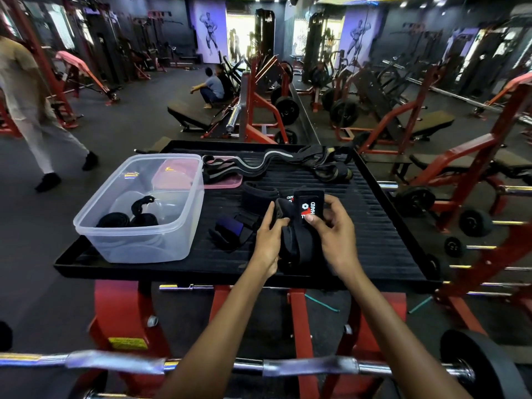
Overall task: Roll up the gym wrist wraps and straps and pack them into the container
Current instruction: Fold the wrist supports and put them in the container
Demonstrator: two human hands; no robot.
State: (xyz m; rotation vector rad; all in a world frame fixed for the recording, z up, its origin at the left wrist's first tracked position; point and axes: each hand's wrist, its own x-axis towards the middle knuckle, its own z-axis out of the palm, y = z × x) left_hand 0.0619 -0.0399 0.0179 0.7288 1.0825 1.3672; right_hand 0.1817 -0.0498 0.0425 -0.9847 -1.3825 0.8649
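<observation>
Black wrist wrap (296, 240) btwn both hands' grip

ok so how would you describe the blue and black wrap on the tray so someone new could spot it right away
Start at the black ribbed tray with the clear plastic container on its left side. Just right of the container's near corner, left of the left hand, lies the blue and black wrap, loose on the tray. It is the only piece with a bright blue band; the straps around it are black, grey or pink.
</observation>
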